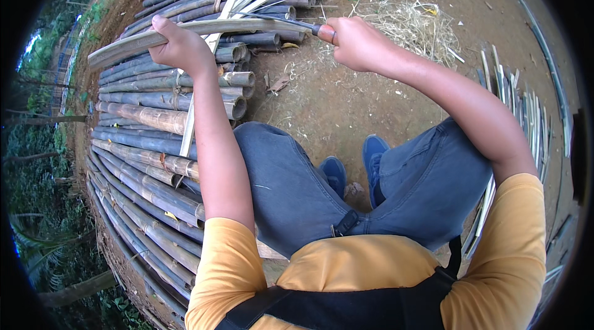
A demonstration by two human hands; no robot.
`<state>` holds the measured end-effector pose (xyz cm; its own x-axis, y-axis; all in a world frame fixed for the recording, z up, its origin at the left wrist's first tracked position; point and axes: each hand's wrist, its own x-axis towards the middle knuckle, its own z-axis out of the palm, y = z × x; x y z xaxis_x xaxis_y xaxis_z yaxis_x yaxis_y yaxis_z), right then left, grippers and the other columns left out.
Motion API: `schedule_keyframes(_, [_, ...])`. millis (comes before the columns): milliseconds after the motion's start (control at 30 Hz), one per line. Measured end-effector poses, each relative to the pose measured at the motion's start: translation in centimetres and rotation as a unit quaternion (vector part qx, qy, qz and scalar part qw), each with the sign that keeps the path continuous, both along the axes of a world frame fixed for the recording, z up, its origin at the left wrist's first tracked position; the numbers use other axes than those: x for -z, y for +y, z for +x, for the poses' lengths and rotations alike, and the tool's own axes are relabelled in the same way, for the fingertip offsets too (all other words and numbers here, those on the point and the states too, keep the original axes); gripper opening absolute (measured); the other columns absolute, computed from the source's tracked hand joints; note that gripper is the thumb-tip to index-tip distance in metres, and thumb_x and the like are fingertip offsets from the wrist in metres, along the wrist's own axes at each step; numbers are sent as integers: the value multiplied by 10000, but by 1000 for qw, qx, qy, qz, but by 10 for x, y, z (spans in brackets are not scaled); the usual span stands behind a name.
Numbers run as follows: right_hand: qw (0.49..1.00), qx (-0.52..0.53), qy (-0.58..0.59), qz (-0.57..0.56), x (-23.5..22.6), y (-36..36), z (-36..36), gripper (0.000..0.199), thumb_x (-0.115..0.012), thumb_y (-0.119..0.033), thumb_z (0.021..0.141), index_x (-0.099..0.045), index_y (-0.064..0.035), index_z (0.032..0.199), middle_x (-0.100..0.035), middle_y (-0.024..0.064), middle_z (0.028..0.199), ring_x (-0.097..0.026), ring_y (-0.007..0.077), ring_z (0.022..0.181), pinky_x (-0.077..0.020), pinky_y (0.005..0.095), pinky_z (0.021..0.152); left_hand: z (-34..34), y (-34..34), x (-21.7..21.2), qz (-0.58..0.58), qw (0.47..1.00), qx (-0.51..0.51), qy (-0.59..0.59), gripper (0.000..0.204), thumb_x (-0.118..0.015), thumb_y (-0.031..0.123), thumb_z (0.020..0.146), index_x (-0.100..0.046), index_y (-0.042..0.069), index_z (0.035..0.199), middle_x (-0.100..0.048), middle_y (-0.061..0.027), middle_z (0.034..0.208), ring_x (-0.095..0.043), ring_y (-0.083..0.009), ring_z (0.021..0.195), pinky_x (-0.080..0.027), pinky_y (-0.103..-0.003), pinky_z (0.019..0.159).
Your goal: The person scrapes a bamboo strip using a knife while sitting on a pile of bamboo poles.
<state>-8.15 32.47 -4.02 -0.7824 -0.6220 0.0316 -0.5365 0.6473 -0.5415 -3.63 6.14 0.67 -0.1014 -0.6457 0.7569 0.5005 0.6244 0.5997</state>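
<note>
My left hand is wrapped round a long, pale split-bamboo slat, which lies crosswise in front of me above a stack of poles. At the slat's right part is a knife with a reddish-brown handle and a thin dark blade. My right hand is closed on that handle. The blade points left and runs close along the slat's far edge; whether it cuts into the slat I cannot tell. Several pale bamboo strips lie across the poles behind and below the slat.
Dark bamboo poles are stacked along my left. Pale shavings form a heap on the dirt ahead. Thin strips lie in a bundle at my right, and a long pole curves beyond them. My shoes rest on the ground between.
</note>
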Motion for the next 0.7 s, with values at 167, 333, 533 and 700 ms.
schedule_keyframes(167, [996, 14, -54, 72, 26, 10, -22, 181, -543, -119, 949, -613, 36, 1009, -685, 244, 895, -693, 394, 847, -518, 493, 759, -2, 6, 0, 20, 1000, 1, 3, 381, -538, 219, 1031, -459, 11, 721, -470, 16, 669, -392, -112, 621, -343, -313, 571])
schedule_keyframes(333, [990, 47, -95, 95, 21, 3, -25, 289, -537, -223, 1013, -647, 38, 1067, -692, 264, 1006, -706, 369, 931, -544, 487, 816, 3, 5, 0, 24, 1000, 11, -17, 372, -538, 203, 1020, -451, 16, 711, -461, 19, 658, -382, -107, 618, -333, -314, 570])
schedule_keyframes(533, [983, 51, -99, 143, 46, 19, -40, 273, -530, -201, 1002, -647, 22, 1109, -696, 237, 959, -710, 355, 906, -548, 467, 803, 1, 2, 0, 4, 999, 34, -13, 278, -557, 207, 984, -510, 25, 778, -509, 12, 766, -430, -112, 713, -387, -344, 672])
schedule_keyframes(700, [986, 61, -110, 111, 38, 15, -31, 224, -522, -149, 969, -653, -45, 1117, -693, 202, 906, -703, 345, 883, -529, 468, 753, -2, 4, -5, -8, 1000, 16, 1, 378, -562, 193, 991, -461, 10, 676, -482, 12, 618, -394, -100, 590, -338, -326, 553])
